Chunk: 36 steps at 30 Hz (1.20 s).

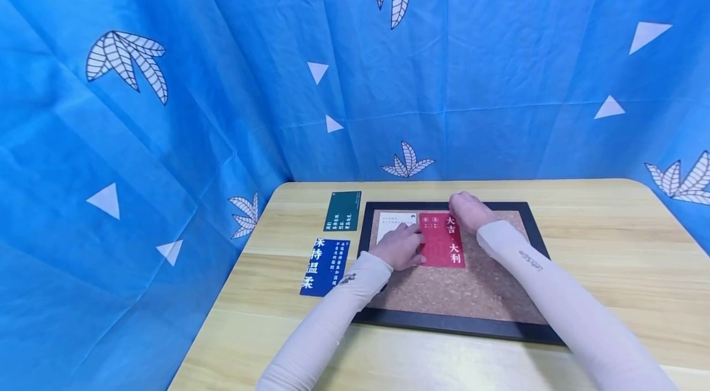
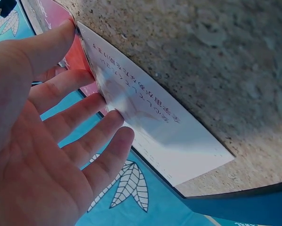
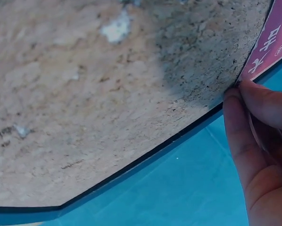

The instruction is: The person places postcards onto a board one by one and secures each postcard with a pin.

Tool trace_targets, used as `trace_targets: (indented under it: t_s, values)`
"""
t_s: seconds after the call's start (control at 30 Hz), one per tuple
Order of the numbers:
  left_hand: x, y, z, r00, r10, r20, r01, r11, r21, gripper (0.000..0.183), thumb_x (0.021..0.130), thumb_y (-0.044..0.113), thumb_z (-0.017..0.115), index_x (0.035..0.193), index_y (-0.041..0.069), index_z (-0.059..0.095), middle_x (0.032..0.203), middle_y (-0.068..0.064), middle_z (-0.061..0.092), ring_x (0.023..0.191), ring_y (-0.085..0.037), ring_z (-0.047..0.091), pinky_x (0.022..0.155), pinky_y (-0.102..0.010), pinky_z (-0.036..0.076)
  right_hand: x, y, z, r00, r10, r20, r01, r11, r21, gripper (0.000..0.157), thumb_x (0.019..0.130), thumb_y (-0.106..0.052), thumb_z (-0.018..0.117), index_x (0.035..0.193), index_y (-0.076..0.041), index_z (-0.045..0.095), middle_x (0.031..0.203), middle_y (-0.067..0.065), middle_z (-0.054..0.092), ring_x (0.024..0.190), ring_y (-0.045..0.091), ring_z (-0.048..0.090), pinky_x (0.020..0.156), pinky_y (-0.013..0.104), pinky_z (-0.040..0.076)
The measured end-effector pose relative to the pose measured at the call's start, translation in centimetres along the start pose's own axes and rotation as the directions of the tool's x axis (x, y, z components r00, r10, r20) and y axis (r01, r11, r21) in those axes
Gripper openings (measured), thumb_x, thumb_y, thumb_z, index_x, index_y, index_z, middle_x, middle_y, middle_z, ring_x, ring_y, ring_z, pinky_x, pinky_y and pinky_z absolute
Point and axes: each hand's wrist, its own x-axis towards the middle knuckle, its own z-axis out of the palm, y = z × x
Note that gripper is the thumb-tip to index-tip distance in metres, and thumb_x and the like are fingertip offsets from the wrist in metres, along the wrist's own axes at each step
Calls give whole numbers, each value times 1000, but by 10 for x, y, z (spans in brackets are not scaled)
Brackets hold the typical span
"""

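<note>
A red card point(image 1: 444, 246) with white characters lies upright on a black-framed cork board point(image 1: 471, 292). Against its left side is a white card point(image 1: 391, 224) with small print, partly covered in the head view. My left hand point(image 1: 398, 247) rests over where the two cards meet, its fingers spread and nearly straight; the left wrist view shows the fingertips on the white card's edge point(image 2: 150, 113) and the thumb by the red one. At the red card's top right corner, my right hand point(image 1: 471, 212) pinches with thumb and index finger point(image 3: 240, 136), close to the board's upper frame.
Left of the board, a dark green card point(image 1: 342, 212) and a blue card point(image 1: 325, 267) lie on the light wooden table point(image 1: 604, 243). A blue patterned curtain point(image 1: 488, 70) hangs behind the table and along its left side.
</note>
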Motion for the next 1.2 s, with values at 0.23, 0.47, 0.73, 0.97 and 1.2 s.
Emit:
trace_targets:
  t_s: [0.23,0.47,0.73,0.97,1.2]
  values:
    - [0,0,0,1000,-4,5,4,1000,1,40,97,41,72,132,21,70,145,0,58,118,-19,58,96,-30,54,-8,-4,0,1000,14,16,-14,1000,23,9,91,6,64,92,-3,68,81,8,65,75,19,62,66,29,52]
    - [1,0,0,1000,0,-1,0,1000,10,39,96,41,72,130,22,70,145,0,58,117,-19,58,95,-30,53,-53,-15,-7,955,240,174,-294,690,662,22,105,-21,37,116,-3,45,110,16,49,99,29,49,74,28,44]
    - [0,2,-1,1000,-5,5,5,1000,5,40,96,40,73,131,21,70,146,-1,58,121,-20,59,97,-31,54,-34,-13,-2,996,65,59,-80,948,309,11,96,3,53,107,1,53,99,14,56,90,24,54,73,27,48]
    - [-1,4,-2,1000,-20,7,20,1000,4,42,96,40,73,134,21,69,148,-1,57,127,-22,59,103,-33,54,-6,-3,-3,999,-11,34,13,999,-36,13,86,10,70,94,0,72,86,12,70,80,23,68,77,38,61]
    - [0,4,2,999,-33,9,32,999,26,43,96,42,72,134,22,69,149,1,56,125,-20,59,101,-31,54,-11,9,0,1000,-25,8,25,998,52,24,88,14,61,96,1,79,97,18,75,90,29,72,82,42,62]
